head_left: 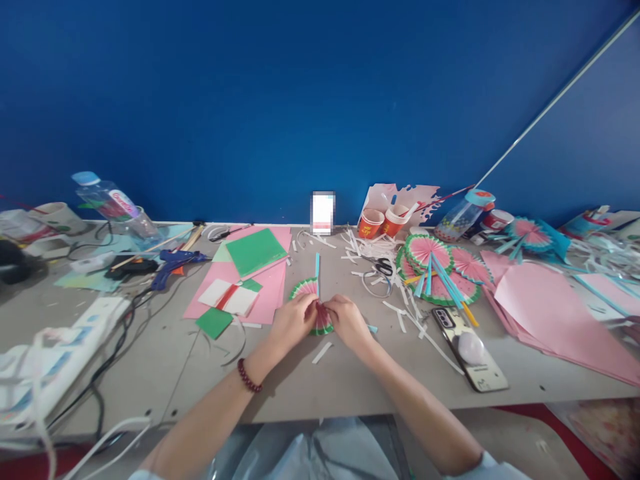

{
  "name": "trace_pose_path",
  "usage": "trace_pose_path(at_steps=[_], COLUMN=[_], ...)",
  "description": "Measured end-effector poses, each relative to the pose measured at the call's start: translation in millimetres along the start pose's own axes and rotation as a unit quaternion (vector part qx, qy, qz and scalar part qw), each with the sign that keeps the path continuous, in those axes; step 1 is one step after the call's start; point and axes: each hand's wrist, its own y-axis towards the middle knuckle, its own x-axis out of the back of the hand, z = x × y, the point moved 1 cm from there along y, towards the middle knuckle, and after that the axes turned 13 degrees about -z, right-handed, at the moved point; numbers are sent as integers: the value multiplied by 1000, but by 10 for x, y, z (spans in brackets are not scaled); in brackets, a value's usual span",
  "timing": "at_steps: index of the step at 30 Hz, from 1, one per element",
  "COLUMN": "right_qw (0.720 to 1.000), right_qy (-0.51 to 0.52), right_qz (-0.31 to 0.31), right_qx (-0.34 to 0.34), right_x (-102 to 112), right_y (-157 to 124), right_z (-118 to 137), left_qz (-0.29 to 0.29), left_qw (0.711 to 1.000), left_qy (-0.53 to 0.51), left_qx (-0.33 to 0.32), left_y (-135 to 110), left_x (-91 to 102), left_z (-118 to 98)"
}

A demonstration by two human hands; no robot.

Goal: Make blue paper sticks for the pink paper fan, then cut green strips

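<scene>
A pleated pink paper fan with a green and white edge (303, 288) lies partly spread near the table's middle, its centre covered by my fingers. My left hand (299, 319) pinches it from the left, a beaded bracelet on that wrist. From the right, my right hand (347, 320) closes its fingertips on the fan's middle, touching the left fingertips. A light blue strip (318, 270) stands out beyond the fan, away from me. Just in front of the fan rests a small white paper strip (323, 353).
Finished fans (433, 263), scissors (383, 268) and white scraps lie to the right, with a phone (470, 350) and pink sheets (565, 313). Leftward are green card (256, 252), a blue glue gun (173, 265), a power strip (60, 360) and cables. Paper cups (371, 224) stand by the wall.
</scene>
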Motion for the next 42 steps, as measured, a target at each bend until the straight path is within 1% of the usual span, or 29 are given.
trace_pose_path(at_steps=[5,8,11,14,17,21,28,32,34,38,42], right_qw=[999,998,998,999,998,996,992,992,992,994,997], right_qy=[33,31,14,-17,-55,-80,-120,-119,-118,-105,-68], right_qz=[-18,-9,4,8,-1,-12,-13,-10,-14,-15,-5], right_qx=[27,51,55,44,39,39,38,48,48,35,19], right_x=[10,40,85,148,217,284,272,284,300,302,258], right_y=[16,6,-12,-13,4,28,51,62,68,84,92], right_z=[-50,-80,-92,-89,-93,-137,-291,-323,-312,-281,-273], left_qz=[-2,-3,18,58,77,76,87,88,78,47,46], left_qw=[1000,999,997,993,992,991,992,991,993,995,995], left_qy=[3,5,12,18,8,-20,-10,3,12,27,29], left_qx=[-19,-40,-78,-99,-103,-110,-89,-96,-91,-83,-88], left_y=[33,63,90,109,128,151,173,182,184,190,198], left_x=[53,77,60,33,45,96,116,117,118,132,147], left_z=[-2,-8,4,33,58,80,133,169,181,172,152])
